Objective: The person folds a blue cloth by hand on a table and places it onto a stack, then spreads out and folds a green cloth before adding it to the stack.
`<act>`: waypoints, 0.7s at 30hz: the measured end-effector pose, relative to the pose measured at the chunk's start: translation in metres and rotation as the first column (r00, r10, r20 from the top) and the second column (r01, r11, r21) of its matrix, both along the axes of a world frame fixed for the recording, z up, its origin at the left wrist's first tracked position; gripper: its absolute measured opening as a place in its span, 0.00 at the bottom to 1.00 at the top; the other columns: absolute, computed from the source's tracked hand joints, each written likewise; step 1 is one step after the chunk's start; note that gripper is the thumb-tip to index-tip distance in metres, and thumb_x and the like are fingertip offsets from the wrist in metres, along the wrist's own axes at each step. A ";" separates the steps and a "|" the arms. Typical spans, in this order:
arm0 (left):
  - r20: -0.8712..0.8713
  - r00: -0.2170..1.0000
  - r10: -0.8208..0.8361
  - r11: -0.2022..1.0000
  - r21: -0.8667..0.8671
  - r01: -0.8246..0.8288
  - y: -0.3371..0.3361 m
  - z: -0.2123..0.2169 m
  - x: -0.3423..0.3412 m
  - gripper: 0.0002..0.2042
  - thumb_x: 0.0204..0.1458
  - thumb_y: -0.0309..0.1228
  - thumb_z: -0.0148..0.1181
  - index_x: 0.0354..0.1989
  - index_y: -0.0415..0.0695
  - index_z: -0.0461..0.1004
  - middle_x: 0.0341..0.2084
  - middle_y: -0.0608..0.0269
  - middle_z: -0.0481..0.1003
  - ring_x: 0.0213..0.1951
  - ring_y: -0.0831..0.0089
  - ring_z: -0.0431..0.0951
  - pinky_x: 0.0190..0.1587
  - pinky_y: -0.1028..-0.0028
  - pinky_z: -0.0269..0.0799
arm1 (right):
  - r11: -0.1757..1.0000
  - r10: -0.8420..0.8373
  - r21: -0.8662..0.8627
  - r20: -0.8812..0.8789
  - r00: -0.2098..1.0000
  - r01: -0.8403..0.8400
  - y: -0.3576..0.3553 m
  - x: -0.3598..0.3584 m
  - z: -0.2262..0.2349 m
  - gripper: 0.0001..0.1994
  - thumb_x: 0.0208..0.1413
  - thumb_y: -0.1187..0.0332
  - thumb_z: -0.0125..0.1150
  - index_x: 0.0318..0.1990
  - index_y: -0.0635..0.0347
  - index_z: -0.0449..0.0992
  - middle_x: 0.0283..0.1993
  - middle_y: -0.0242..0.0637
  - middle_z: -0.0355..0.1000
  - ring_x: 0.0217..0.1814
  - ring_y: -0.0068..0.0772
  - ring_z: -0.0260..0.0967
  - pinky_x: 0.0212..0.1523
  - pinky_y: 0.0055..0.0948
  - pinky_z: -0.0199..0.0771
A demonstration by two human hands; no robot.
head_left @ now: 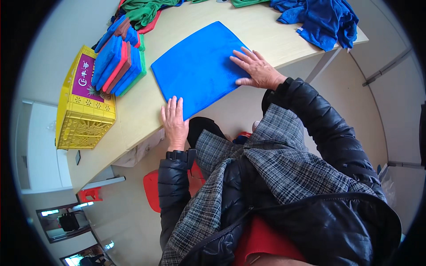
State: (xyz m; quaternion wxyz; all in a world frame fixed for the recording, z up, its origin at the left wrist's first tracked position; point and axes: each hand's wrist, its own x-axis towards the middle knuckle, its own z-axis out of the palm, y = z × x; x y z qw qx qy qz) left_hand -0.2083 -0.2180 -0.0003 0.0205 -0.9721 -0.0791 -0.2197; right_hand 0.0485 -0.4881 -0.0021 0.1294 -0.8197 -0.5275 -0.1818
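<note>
A blue cloth (197,64) lies spread flat on the pale wooden table (186,29), its near edge along the table's front edge. My left hand (175,122) rests at the cloth's near left corner, fingers stretched out over its edge. On the right side of the cloth, my right hand (258,70) lies palm down with its fingers spread. Neither hand grips anything. To the left stands a stack of folded cloths (119,64) in blue, red, brown and green.
A yellow plastic crate (84,115) with a purple panel stands beside the stack. Crumpled green cloths (141,12) and blue cloths (326,22) lie at the table's far side. A dark phone-like object (78,158) is near the left edge. Below is a red stool (153,190).
</note>
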 end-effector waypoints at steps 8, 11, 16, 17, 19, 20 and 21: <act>0.244 0.963 -0.113 0.992 -0.029 0.124 0.008 0.007 -0.017 0.18 0.40 0.15 0.62 0.43 0.41 0.77 0.47 0.55 0.78 0.52 0.56 0.77 0.62 0.56 0.68 | 0.994 0.099 -0.039 -0.117 0.988 -0.104 -0.018 -0.016 0.022 0.35 0.51 0.63 0.71 0.68 0.47 0.65 0.73 0.37 0.58 0.77 0.44 0.50 0.77 0.48 0.46; 0.248 0.960 -0.129 0.977 -0.133 0.166 0.006 0.024 -0.026 0.15 0.41 0.14 0.61 0.40 0.41 0.77 0.43 0.56 0.79 0.50 0.56 0.78 0.60 0.56 0.69 | 0.977 0.169 0.157 -0.179 0.969 -0.142 -0.030 -0.016 0.021 0.21 0.50 0.77 0.65 0.54 0.54 0.78 0.62 0.38 0.72 0.68 0.41 0.66 0.70 0.39 0.64; 0.195 0.967 -0.164 0.897 -0.379 0.228 0.007 0.058 -0.046 0.11 0.46 0.16 0.62 0.39 0.40 0.77 0.38 0.57 0.80 0.43 0.60 0.80 0.53 0.64 0.72 | 0.963 0.236 0.207 -0.328 0.915 -0.175 -0.038 -0.017 0.070 0.11 0.52 0.76 0.64 0.44 0.59 0.81 0.48 0.42 0.79 0.49 0.46 0.77 0.53 0.35 0.77; 0.118 0.991 -0.069 0.771 -0.624 0.129 0.011 0.063 -0.048 0.09 0.49 0.17 0.62 0.39 0.39 0.77 0.37 0.59 0.80 0.41 0.66 0.79 0.50 0.68 0.72 | 0.983 0.177 0.059 -0.541 0.822 -0.172 -0.037 -0.014 0.088 0.12 0.51 0.78 0.64 0.44 0.61 0.80 0.45 0.43 0.80 0.47 0.44 0.78 0.52 0.34 0.77; 0.012 1.000 0.012 0.581 -0.814 0.003 0.025 0.073 -0.042 0.06 0.56 0.24 0.64 0.41 0.37 0.79 0.34 0.66 0.79 0.37 0.82 0.75 0.42 0.77 0.72 | 0.975 0.173 0.031 -0.735 0.656 -0.222 -0.033 0.001 0.099 0.11 0.51 0.77 0.66 0.44 0.63 0.80 0.38 0.44 0.81 0.40 0.36 0.79 0.47 0.29 0.76; 0.018 1.000 0.016 0.579 -0.815 0.005 0.034 0.080 -0.034 0.06 0.56 0.24 0.64 0.41 0.37 0.79 0.34 0.66 0.79 0.37 0.82 0.75 0.42 0.77 0.72 | 0.976 0.143 0.002 -0.758 0.637 -0.216 -0.027 0.016 0.106 0.13 0.53 0.73 0.66 0.46 0.64 0.80 0.39 0.42 0.81 0.40 0.28 0.77 0.47 0.30 0.76; 0.013 0.993 0.117 0.529 -0.847 -0.052 0.044 0.089 -0.024 0.07 0.55 0.25 0.64 0.41 0.36 0.79 0.34 0.67 0.79 0.37 0.82 0.74 0.42 0.77 0.72 | 0.980 0.131 -0.002 -0.744 0.656 -0.198 -0.011 0.032 0.109 0.14 0.54 0.69 0.66 0.47 0.64 0.80 0.38 0.40 0.81 0.39 0.28 0.77 0.46 0.29 0.75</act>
